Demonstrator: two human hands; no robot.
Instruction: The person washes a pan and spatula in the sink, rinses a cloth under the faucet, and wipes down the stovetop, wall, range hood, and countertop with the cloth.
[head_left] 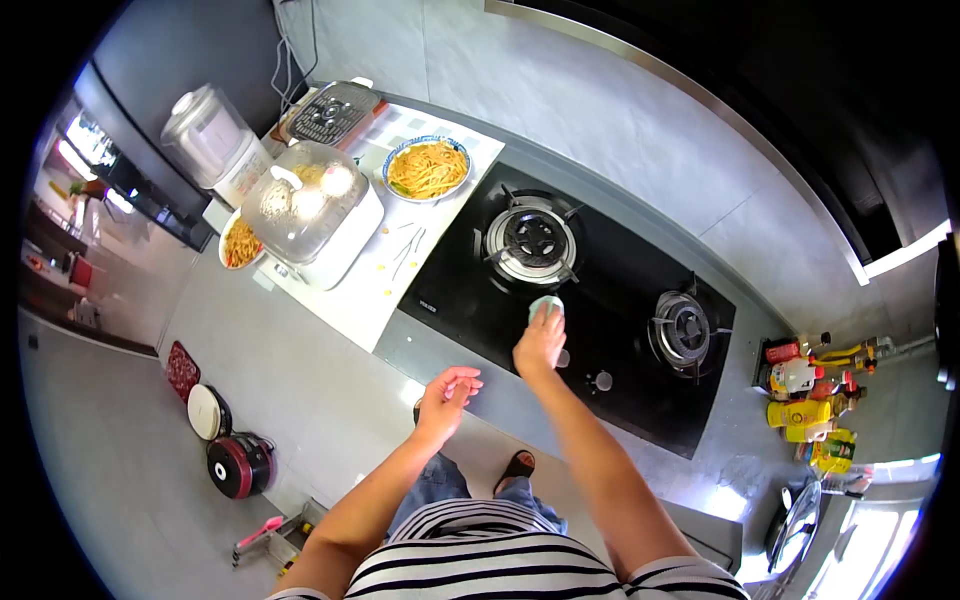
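Observation:
My right hand [540, 345] is closed on a pale green cloth [547, 307], which rests on the black glass gas stove [610, 310] just below the left burner [533, 240]. The second burner [684, 330] and a knob [601, 381] lie to the right of this hand. In front of the counter edge, my left hand [446, 402] hangs in the air with its fingers loosely curled and apart, holding nothing.
Left of the stove, a mat [350, 318] carries a noodle bowl [428, 168], a clear-lidded steamer [310, 215] and another food bowl [241, 243]. Sauce bottles [800, 412] stand at the right. A range hood [700, 95] overhangs the back.

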